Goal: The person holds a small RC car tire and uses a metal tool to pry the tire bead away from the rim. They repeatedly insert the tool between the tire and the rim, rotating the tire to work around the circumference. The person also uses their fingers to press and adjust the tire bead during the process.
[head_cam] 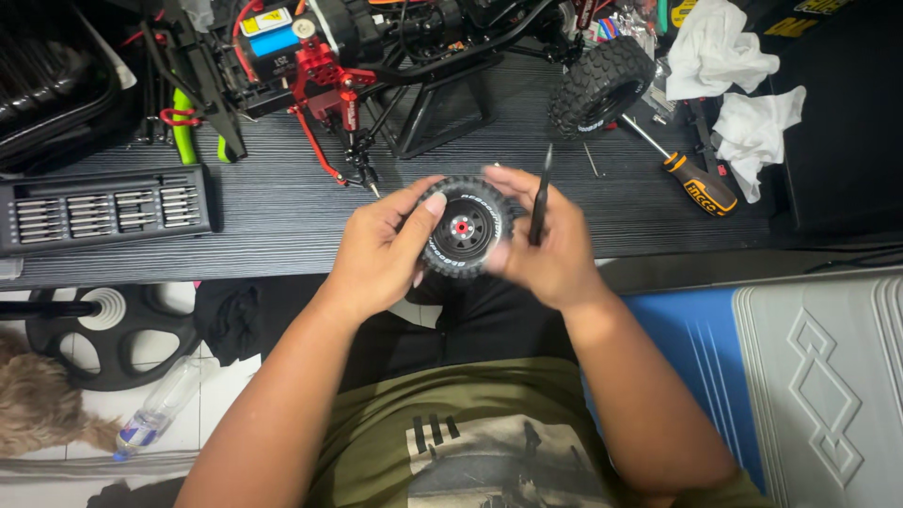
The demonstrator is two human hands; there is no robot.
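A small knobby black model-car wheel (464, 227) with a black rim and a red hub is held between both hands over the front edge of the dark ribbed table (282, 212). My left hand (381, 249) grips its left side, thumb on the rim. My right hand (546, 240) cups its right side and also pinches a thin black tool (541, 193) that points up. Behind, the model-car chassis (348, 56) with red metal parts rests on a black stand.
A second knobby wheel (599, 85) sits at the back right. An orange-and-black screwdriver (687, 174) and white rags (729, 71) lie to the right. A bit-set case (103, 207) is at the left. On the floor: a weight plate (113, 329), a plastic bottle (155, 414).
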